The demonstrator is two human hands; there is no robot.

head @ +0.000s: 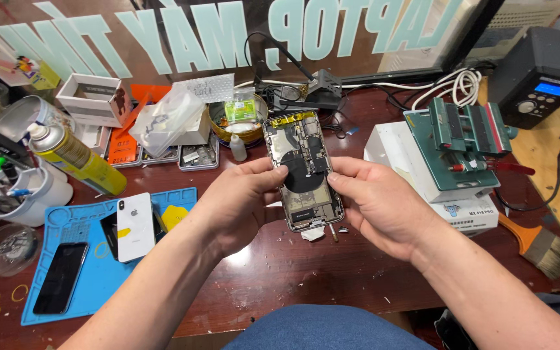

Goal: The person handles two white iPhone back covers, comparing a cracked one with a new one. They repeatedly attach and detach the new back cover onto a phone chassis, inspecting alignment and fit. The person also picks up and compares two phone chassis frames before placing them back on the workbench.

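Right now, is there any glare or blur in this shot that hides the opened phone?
Head view: the opened phone is sharp between the left hand and right hand; a bright glare patch sits on the dark red table near the left wrist; wide-lens distortion bends the edges.

Blue rubber repair mat (98, 272) on the dark reddish wooden table (293, 272), white glossy phone back panel (135, 225), yellow spray can (76, 159), green metal clamp fixture (465, 139), black-and-gold innards in the opened silver-framed phone (303, 170).
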